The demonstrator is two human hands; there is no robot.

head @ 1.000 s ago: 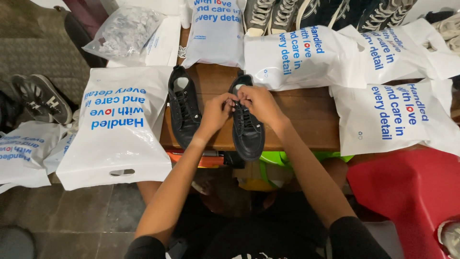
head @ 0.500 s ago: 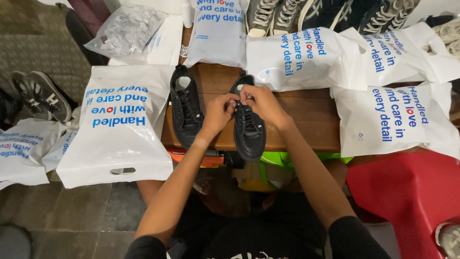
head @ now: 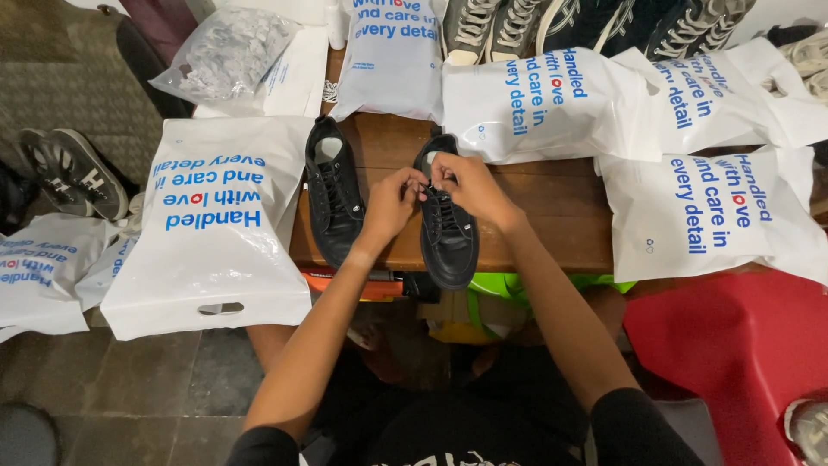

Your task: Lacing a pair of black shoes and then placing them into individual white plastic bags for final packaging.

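Observation:
Two black lace-up shoes stand side by side on a brown wooden table [head: 561, 216], toes toward me. My left hand [head: 392, 203] and my right hand [head: 461, 183] meet over the top of the right shoe [head: 448, 237], fingers pinched on its laces near the tongue. The left shoe [head: 334, 203] sits untouched just left of my left hand, its laces done up and its pale insole showing.
White plastic bags with blue print lie all around: a large one [head: 216, 224] at left, others [head: 707, 207] at right and behind. Grey sneakers [head: 492, 26] line the far edge. A dark pair [head: 73, 173] lies on the floor left. A red stool [head: 733, 354] stands at lower right.
Both hands stay on the right shoe's laces with only small finger movements. The view has shifted slightly; the shoes have not moved.

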